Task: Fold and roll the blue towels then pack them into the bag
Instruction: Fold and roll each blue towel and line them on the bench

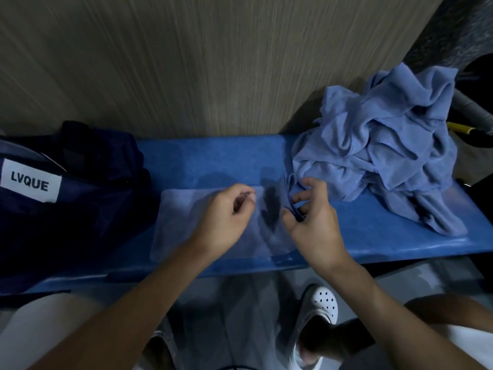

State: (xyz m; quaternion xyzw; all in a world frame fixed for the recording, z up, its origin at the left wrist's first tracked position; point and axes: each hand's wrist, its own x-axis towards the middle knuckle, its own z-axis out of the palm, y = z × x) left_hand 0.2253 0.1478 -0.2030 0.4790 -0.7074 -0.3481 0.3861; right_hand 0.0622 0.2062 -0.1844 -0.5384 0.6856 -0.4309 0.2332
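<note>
Blue towel (184,222) between navy bag (80,222) and heap (378,145)

Pale-blue towels (378,145) — navy bag (80,209)

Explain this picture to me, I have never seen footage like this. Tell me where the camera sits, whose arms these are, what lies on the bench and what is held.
This is one picture, taken by a wide-angle camera worn on a person's head and looking down. The two bare arms are that person's own; there is no machine. Before them is a blue bench against a wood-grain wall. At its left sits a dark bag with a white label. At its right is a crumpled pile of blue towels. In the middle, one towel lies flat. The right hand pinches a fold of blue cloth at that towel's right end. The left hand is curled over it; blur hides whether it grips anything.
</note>
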